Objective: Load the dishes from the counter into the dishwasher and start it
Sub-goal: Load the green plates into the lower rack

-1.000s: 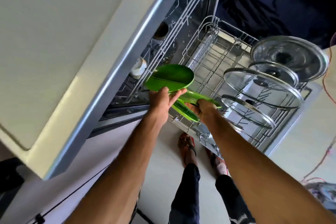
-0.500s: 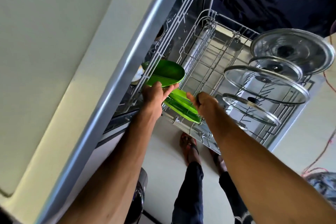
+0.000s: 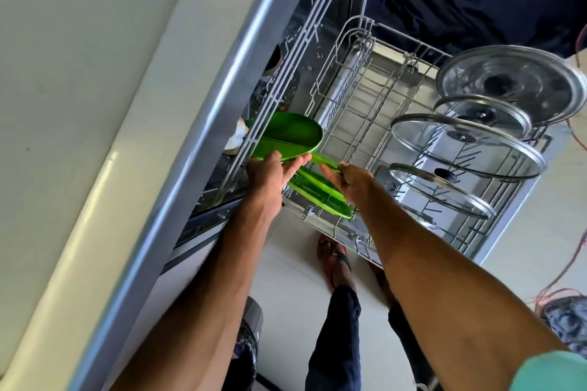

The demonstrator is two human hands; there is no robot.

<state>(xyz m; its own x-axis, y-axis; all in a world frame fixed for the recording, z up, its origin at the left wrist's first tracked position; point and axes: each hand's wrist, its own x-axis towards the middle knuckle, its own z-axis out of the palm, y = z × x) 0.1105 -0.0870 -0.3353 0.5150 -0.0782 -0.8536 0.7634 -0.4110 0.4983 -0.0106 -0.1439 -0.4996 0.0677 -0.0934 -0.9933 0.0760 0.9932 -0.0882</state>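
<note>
The dishwasher's lower rack [image 3: 352, 124] is pulled out over the open door. My left hand [image 3: 270, 171] holds a green divided plate [image 3: 286, 136] by its near rim, at the rack's left end, under the upper rack. My right hand [image 3: 352, 182] grips the edge of another green plate [image 3: 325, 162]. Two more green plates [image 3: 320, 194] stand side by side in the rack's near corner, just below my hands. Several glass and steel pot lids [image 3: 467, 149] stand upright on the rack's right side.
The counter edge [image 3: 197, 124] with its metal trim runs diagonally on the left. The upper rack [image 3: 305, 41] holds a white cup [image 3: 236, 140]. My feet in sandals [image 3: 333, 260] stand on the floor beside the door. Red wires [image 3: 568, 282] trail at the right.
Both hands have stayed at the rack's near left corner. The plate in my left hand has moved left, further under the upper rack. The camera has tilted slightly.
</note>
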